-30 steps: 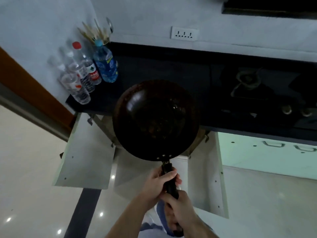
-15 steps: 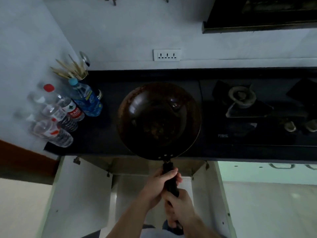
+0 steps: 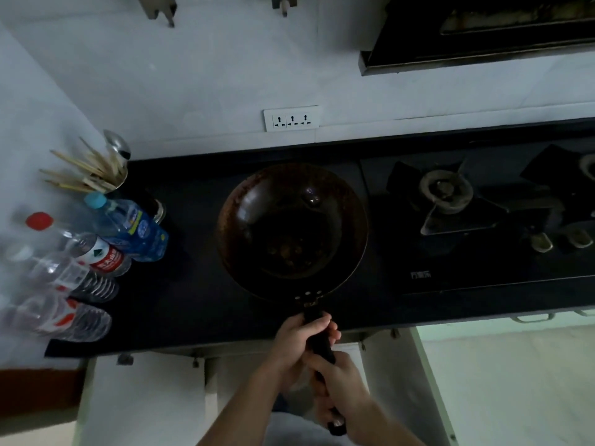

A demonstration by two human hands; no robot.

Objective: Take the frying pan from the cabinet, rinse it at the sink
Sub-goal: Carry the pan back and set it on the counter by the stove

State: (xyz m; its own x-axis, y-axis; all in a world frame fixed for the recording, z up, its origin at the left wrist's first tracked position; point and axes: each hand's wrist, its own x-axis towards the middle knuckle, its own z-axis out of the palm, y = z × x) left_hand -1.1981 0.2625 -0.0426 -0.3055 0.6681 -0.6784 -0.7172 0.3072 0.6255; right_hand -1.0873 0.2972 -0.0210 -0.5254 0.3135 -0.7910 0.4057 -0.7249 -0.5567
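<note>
With left hand [image 3: 299,346] and right hand [image 3: 344,384] fingers clenched on its handle [image 3: 322,345], the frying pan [image 3: 291,230] hangs just beyond them over the tabletop [image 3: 193,300], where a careless swing could clip the bottles [image 3: 128,233] to their left.

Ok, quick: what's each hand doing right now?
Left hand: grips the handle of the frying pan, close to the pan.
Right hand: grips the same handle nearer its end.
</note>
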